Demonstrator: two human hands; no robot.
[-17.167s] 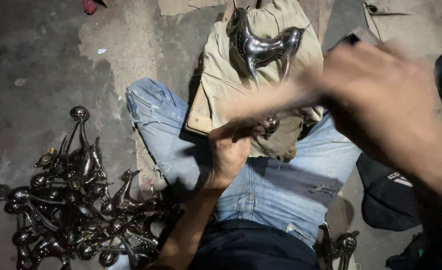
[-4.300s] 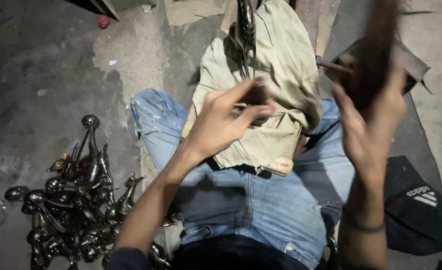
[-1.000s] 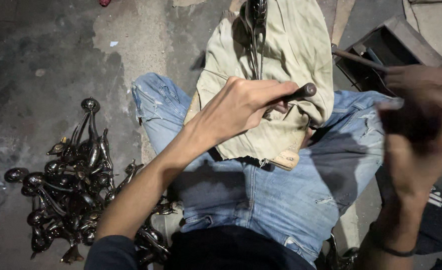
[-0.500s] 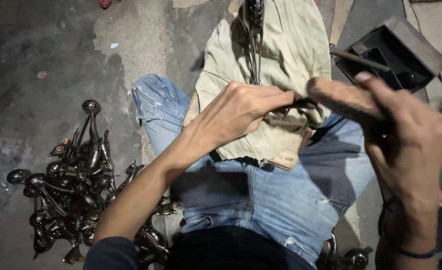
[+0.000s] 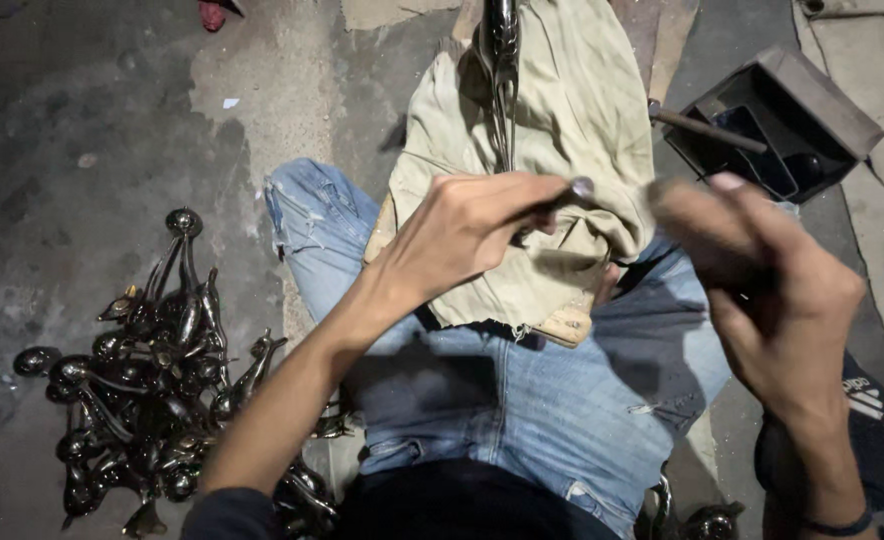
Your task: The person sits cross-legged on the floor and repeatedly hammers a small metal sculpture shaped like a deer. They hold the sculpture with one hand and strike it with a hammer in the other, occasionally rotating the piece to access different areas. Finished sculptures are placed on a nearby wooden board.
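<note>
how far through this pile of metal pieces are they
Hard to count finished ones. In hand: the left hand grips a slim metal rod over the beige cloth on the lap, where one shiny metal piece lies at its far end. The right hand holds a blurred tool I cannot identify. Left: a big heap of dark metal pieces on the floor, apparently still waiting.

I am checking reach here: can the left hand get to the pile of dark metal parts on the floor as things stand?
Probably yes, nothing blocks it, but the left hand grips a small rod over the cloth; the pile lies beside the left leg.
</note>
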